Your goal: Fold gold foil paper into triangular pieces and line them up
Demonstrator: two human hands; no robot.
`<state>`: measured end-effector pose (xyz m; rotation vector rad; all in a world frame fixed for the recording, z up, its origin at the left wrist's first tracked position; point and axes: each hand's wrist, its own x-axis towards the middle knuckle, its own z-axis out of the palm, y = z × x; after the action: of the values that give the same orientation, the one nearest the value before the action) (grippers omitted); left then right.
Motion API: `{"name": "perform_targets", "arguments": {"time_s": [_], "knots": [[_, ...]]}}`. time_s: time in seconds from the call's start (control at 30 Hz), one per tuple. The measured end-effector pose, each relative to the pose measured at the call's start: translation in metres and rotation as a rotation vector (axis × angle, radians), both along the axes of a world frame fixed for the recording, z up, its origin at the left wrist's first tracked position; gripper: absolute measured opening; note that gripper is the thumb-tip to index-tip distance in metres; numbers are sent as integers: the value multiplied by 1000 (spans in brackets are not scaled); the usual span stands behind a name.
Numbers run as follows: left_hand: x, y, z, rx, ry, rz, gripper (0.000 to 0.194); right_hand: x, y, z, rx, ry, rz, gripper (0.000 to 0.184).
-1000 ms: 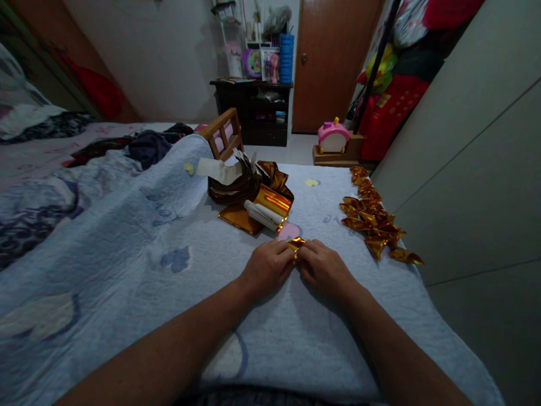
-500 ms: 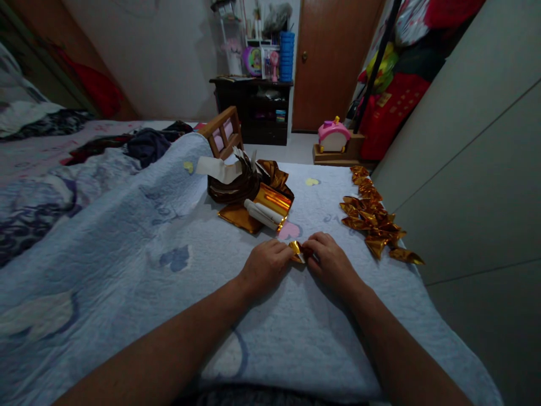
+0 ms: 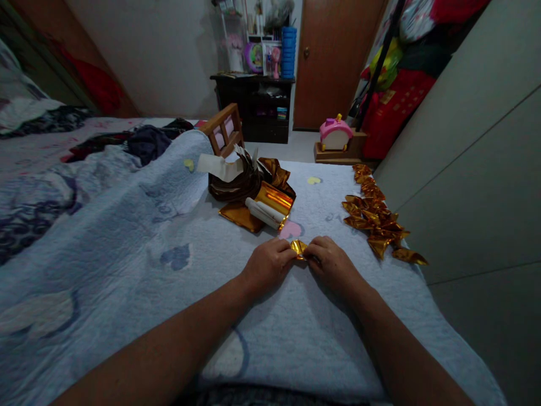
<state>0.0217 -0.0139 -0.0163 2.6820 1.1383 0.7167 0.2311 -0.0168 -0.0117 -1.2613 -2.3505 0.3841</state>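
Note:
Between my two hands is a small piece of gold foil paper [image 3: 298, 248], folded or rolled, low over the quilt. My left hand [image 3: 270, 260] pinches its left end, fingers closed. On its right end, my right hand [image 3: 328, 262] is closed too, thumb and fingertips together. Just beyond lies a stack of gold foil paper [image 3: 240, 217], with loosely curled brown-gold sheets [image 3: 234, 189] and white paper strips [image 3: 224, 168] on it. At the right edge of the bed sits a pile of folded gold foil pieces [image 3: 372, 217].
A pale blue quilt [image 3: 177, 321] with heart prints covers the bed. Rumpled clothes [image 3: 147, 144] lie to the left. Past the bed's far end stand a dark cabinet [image 3: 253, 113], a pink toy [image 3: 335, 134] and a wooden door [image 3: 338, 67]. A pale wardrobe [image 3: 477, 169] rises along the right.
The foil piece between my hands has turned slightly and shows more of its gold face. My left fingers have shifted a little to the right along it.

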Motion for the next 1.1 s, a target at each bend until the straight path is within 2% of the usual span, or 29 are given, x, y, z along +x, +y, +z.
{"name": "perform_targets", "arguments": {"time_s": [0.3,0.53,0.63,0.73,0.93,1.1], "knots": [[1,1,0,-80,29,63,18,-2,0,1,-28,148,-5,14],[0,0,5,-162,57,98,13,-3,1,2,-104,179,-12,13],[0,1,6,-183,72,114,11,-4,2,3,-142,213,-69,9],[0,1,6,-200,80,114,9,-6,1,3,-168,242,-135,15],[0,1,4,-194,48,109,9,-5,1,2,-144,202,-30,15],[0,0,6,-209,53,166,10,-4,4,2,-138,163,-13,16]]}}
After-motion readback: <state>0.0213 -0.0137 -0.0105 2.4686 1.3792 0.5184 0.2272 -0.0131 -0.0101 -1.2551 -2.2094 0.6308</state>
